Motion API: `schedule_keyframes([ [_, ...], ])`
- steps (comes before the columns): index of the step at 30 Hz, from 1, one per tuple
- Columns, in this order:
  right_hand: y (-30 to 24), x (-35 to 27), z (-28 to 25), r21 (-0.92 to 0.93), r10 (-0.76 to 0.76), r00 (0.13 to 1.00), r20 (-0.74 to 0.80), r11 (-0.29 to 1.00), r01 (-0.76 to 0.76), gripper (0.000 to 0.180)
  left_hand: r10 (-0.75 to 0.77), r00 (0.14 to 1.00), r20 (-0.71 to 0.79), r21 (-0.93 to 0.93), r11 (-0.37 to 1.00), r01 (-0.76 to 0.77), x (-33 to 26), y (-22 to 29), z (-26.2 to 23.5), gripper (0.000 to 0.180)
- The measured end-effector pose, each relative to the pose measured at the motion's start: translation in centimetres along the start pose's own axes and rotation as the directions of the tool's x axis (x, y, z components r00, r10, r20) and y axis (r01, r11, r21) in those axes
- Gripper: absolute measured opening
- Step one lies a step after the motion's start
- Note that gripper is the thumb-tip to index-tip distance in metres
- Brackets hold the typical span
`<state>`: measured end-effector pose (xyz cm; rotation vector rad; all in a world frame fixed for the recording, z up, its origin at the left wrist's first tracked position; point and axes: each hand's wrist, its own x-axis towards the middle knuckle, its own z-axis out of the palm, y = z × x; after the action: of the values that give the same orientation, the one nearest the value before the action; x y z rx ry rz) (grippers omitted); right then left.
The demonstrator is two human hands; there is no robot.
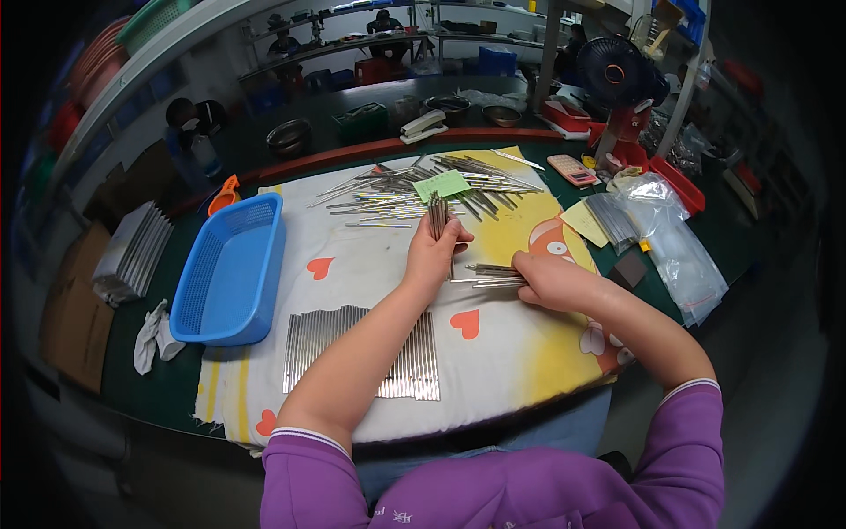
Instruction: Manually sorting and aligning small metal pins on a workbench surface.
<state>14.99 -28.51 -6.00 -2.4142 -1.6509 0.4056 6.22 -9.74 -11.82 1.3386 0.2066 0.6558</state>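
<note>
My left hand (434, 251) is closed round an upright bundle of thin metal rods (438, 212). To its right, my right hand (548, 280) grips a second bundle of metal rods (492, 276), which lies roughly level and points left toward my left hand. Beyond both hands a loose, crisscrossed heap of metal rods (370, 196) is spread on the cloth, with a green paper slip (442, 184) on top. Nearer to me, partly behind my left forearm, a neat row of metal rods (326, 348) lies side by side.
A printed cloth (493, 370) covers the table. On the left are a blue plastic basket (275, 264), white gloves (157, 335) and stacked metal pieces (132, 251). Plastic bags (674, 256), a calculator (573, 170) and a fan (612, 75) are at the right; a stapler (424, 126) is at the back.
</note>
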Motion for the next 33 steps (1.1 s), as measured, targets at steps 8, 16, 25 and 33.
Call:
schedule_keyframes([
  [8,-0.4,4.3,1.9,0.669,0.055,0.854,-0.517,0.649,0.363,0.023,0.047,0.989,0.138,-0.213,0.977,-0.017,-0.5,0.3,0.8,0.015],
  [16,-0.6,6.6,5.7,0.777,0.071,0.875,-0.479,0.499,0.384,0.029,0.031,0.987,0.159,0.002,0.999,-0.032,-0.8,-0.4,0.8,0.031],
  [25,-1.1,6.5,4.3,0.826,-0.112,0.976,-0.187,0.519,0.218,0.051,0.176,0.965,0.196,0.221,0.95,-0.219,0.3,-1.8,-0.2,0.039],
  [33,-1.1,5.5,4.3,0.816,-0.065,0.987,-0.147,0.557,0.158,0.038,0.437,0.853,0.286,0.616,0.597,-0.513,-0.8,0.5,0.5,0.061],
])
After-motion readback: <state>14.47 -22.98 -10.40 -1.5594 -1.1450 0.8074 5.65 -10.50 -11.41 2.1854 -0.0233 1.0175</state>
